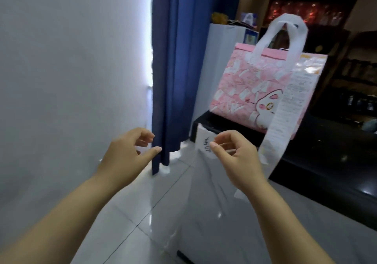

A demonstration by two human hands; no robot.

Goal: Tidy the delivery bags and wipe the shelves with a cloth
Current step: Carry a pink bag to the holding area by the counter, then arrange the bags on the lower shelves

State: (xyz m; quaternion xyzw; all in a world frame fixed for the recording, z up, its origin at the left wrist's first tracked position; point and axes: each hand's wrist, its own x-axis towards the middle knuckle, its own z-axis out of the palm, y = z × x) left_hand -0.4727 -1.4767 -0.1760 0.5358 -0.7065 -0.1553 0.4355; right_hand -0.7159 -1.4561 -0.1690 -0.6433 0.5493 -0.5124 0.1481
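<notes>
A pink delivery bag (244, 86) with a cartoon cat and white handles stands upright on the black counter (326, 161). A long white receipt (285, 110) hangs from its side over the counter edge. My right hand (236, 157) is in front of the counter's end; its thumb and fingers pinch the top of a clear plastic bag (204, 202), which hangs down toward the floor. My left hand (128, 151) hovers to the left at the same height, fingers loosely curled and thumb out, with nothing visible in it.
A white label (201, 141) with handwriting sticks to the counter's end. A dark blue curtain (173, 70) hangs beside a white wall on the left. Behind the pink bag stand a white box (220, 45) and dark shelves (357, 76) with goods. The floor is glossy white tile.
</notes>
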